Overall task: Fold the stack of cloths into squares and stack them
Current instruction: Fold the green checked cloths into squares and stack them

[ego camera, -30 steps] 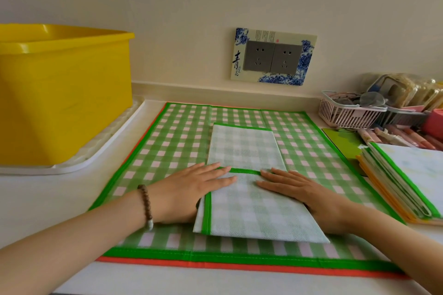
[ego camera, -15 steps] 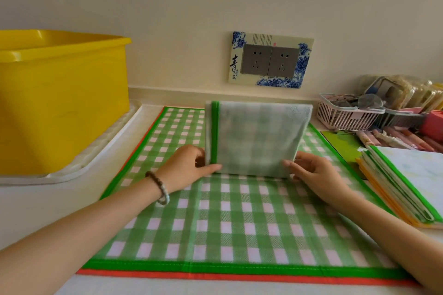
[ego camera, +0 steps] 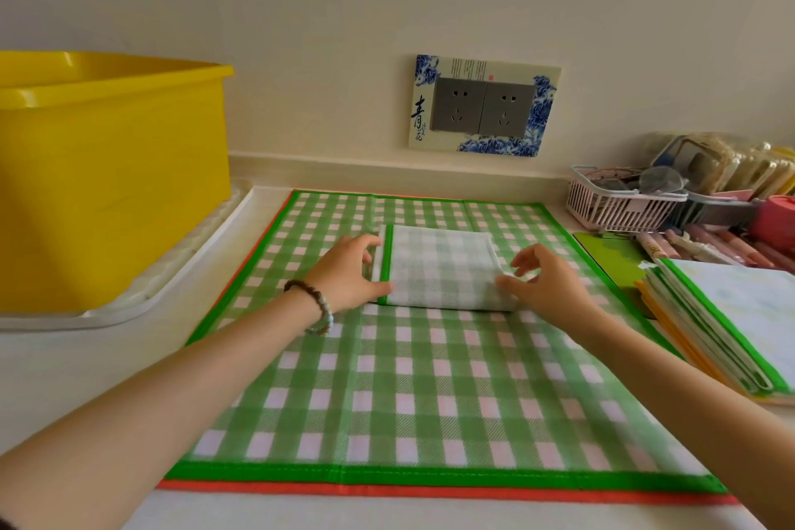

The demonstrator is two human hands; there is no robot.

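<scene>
A pale green-checked cloth (ego camera: 443,267), folded into a square with a green hem on its left side, lies flat on the far half of a spread green-and-pink checked cloth (ego camera: 413,392). My left hand (ego camera: 348,275) touches the square's left edge with thumb and fingers spread along it. My right hand (ego camera: 546,284) rests at the square's right front corner, fingers loosely apart and partly lifted. An orange edge of another spread cloth (ego camera: 430,491) shows under the green one.
A yellow tub (ego camera: 107,181) stands on a white tray (ego camera: 172,275) at the left. A stack of folded cloths (ego camera: 727,327) lies at the right. Behind it are a white basket (ego camera: 619,202) and packets. The wall with a socket plate (ego camera: 484,105) is close behind.
The front half of the cloth was lifted and folded away from me. It now lies flat as a square farther back, and both hands have moved to its side edges.
</scene>
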